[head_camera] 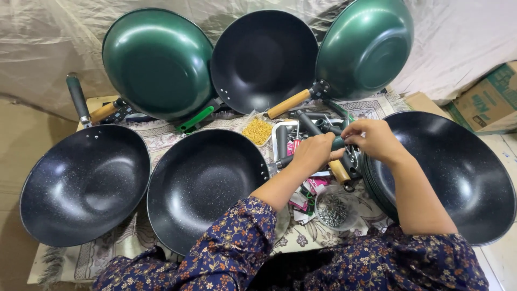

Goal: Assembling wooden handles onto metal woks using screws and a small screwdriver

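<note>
My left hand (311, 153) is closed around a dark pan handle with a wooden end (339, 171), held over a white tray of handles (281, 129). My right hand (371, 139) pinches the top of the same handle, right at the rim of a stack of black woks (458, 172) on the right. A clear bowl of small screws (333, 210) sits just below my hands, beside pink and white packets (307, 191).
Black woks lie at left (83, 183) and centre (202, 186). Two green woks (159, 62) (366, 46) and a black one (264, 59) lean against the plastic sheet behind. A bag of yellow bits (257, 131) and a cardboard box (487, 99) are nearby.
</note>
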